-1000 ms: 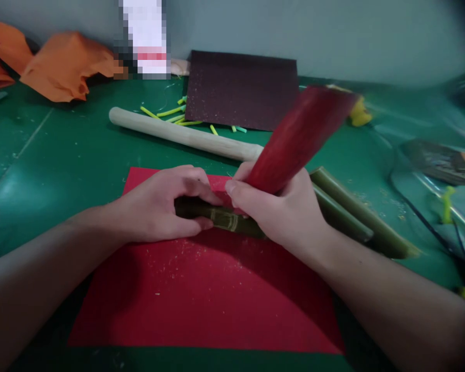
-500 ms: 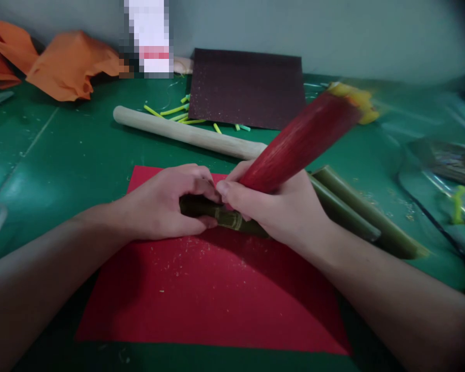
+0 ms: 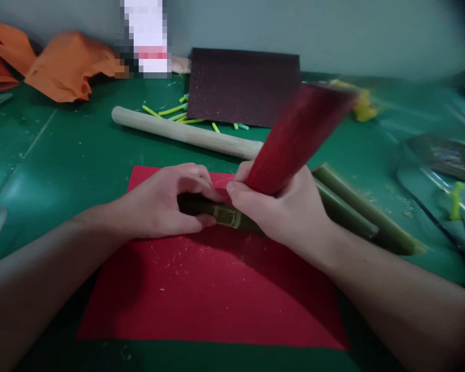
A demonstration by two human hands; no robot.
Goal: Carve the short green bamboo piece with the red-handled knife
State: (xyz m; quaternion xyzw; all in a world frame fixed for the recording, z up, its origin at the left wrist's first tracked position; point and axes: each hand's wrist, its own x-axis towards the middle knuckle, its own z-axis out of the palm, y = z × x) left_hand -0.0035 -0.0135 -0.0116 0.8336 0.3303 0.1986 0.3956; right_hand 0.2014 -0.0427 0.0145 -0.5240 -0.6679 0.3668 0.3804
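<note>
L hand [image 3: 158, 206] pins bamboo [image 3: 225, 216] | R hand [image 3: 290, 213]: red roll [image 3: 298, 137] (sandpaper?) | label [image 3: 145, 39] blurred

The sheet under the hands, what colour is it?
The sheet is red; head view.

Dim, soft light; motion-blurred, smeared right edge

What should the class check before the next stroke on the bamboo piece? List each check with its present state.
1. Left hand grips the bamboo piece: ok.
2. Bamboo piece lies over the red sheet: ok.
3. Right hand closed around the red tool: ok.
4. Tool's lower end meets the bamboo: cannot tell, fingers hide it.
5. Left fingertips well apart from the right hand: not ok, they sit close beside it.
6. Sheet free of dust: not ok, pale specks are scattered on it.
</note>
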